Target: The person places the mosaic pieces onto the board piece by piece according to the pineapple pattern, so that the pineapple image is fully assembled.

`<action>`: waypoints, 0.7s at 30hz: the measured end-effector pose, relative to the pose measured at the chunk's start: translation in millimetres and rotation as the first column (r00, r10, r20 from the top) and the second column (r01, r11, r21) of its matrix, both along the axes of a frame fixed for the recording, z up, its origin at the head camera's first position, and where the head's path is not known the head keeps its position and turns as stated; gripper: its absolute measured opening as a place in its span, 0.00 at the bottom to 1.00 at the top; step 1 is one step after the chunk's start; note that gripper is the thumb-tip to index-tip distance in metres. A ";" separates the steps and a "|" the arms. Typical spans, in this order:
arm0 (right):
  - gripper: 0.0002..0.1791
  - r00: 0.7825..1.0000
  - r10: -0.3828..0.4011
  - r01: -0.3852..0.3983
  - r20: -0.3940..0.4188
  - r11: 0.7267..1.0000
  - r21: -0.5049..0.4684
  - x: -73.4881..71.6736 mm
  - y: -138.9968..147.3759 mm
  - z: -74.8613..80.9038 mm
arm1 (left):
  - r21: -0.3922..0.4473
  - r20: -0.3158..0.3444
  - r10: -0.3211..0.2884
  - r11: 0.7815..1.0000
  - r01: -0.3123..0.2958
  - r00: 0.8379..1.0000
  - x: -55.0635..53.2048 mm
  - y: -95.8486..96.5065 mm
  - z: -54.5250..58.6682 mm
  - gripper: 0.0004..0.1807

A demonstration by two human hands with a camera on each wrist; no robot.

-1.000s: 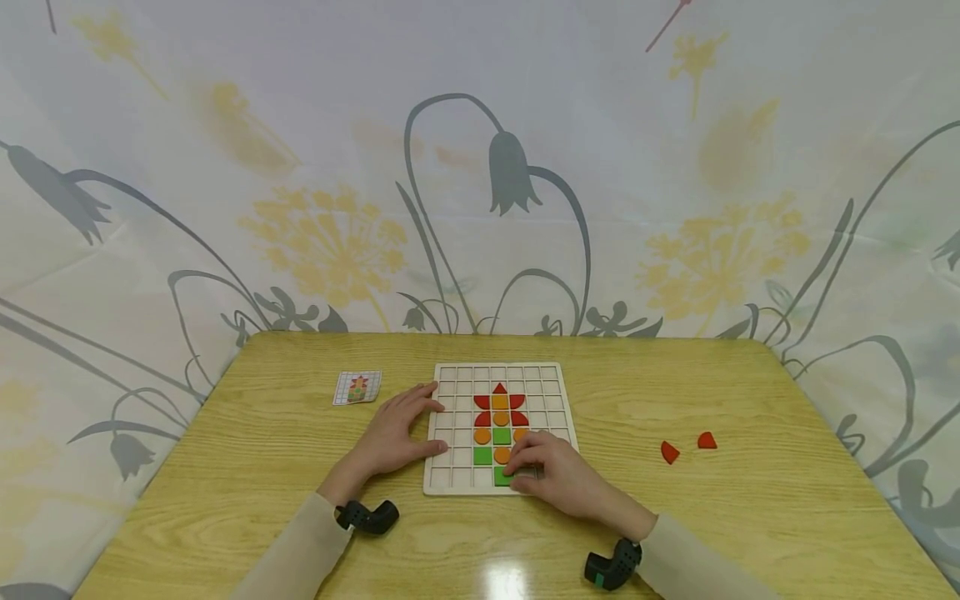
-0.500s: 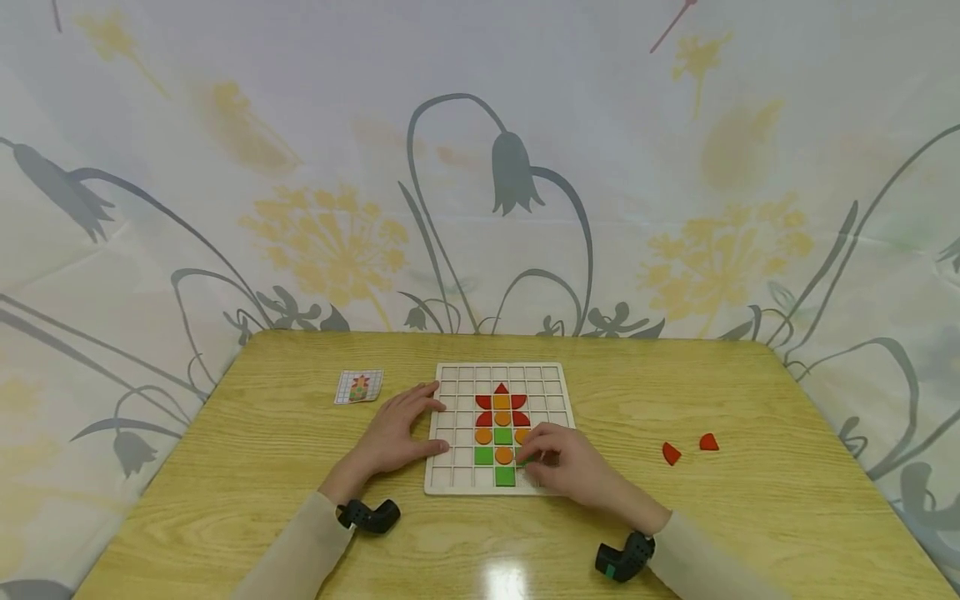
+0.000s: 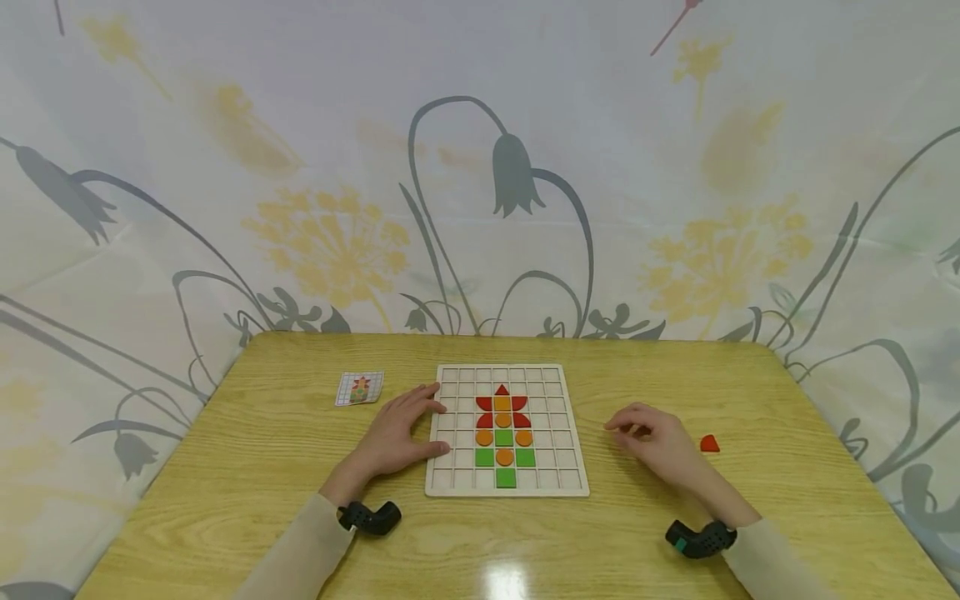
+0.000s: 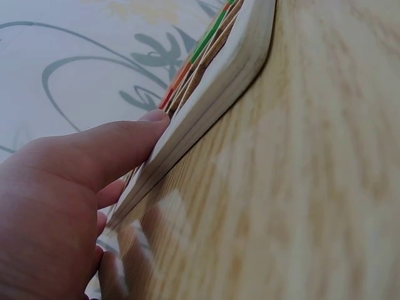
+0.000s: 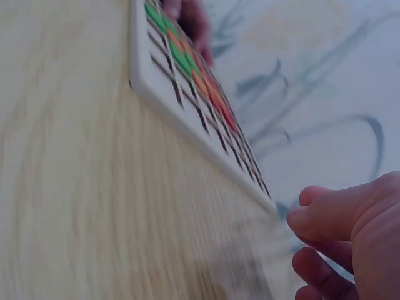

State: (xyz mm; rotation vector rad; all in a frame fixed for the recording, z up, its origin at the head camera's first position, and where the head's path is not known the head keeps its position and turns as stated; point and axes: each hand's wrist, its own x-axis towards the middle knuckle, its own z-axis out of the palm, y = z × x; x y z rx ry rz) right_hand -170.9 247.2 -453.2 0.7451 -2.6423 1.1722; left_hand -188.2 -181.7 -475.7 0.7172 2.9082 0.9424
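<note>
My left hand (image 3: 396, 433) rests at the left edge of the pale grid board (image 3: 550, 432), thumb and fingertips on its rim. In the left wrist view the thumb (image 4: 128, 140) touches the board's raised edge. My right hand (image 3: 660, 442) is off to the right of the board, fingers loosely curled, with nothing seen between them. On the board, red, orange and green pieces form a flower-like figure; a green square (image 3: 526, 457) sits at its lower right. One red quarter-round piece (image 3: 709, 444) lies beyond my right hand, which covers the other's former spot.
A small pattern card (image 3: 360, 388) showing a similar figure lies left of the board on the wooden table (image 3: 495, 533). A flower-printed cloth (image 3: 480, 183) hangs behind the table's far edge. Each wrist wears a black camera.
My right hand has left the board and moved right, leaving the green square in its cell. It now hides the nearer red piece's spot. My left hand stays put.
</note>
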 end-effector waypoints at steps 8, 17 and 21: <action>0.07 0.978 -0.207 0.203 0.021 0.973 0.108 4.2 69.1 3.2 | -0.007 0.003 0.004 1.000 -0.004 1.000 -0.7 -1.1 -1.4 0.30; 0.12 0.959 -0.211 0.198 0.189 0.977 0.082 4.4 103.0 -2.8 | -0.003 -0.001 0.000 1.000 0.000 1.000 0.5 -1.1 0.2 0.30; 0.14 0.961 -0.163 0.146 0.221 0.985 0.090 3.9 111.2 -1.5 | -0.007 0.000 0.000 1.000 0.000 1.000 -0.3 -0.2 -0.4 0.30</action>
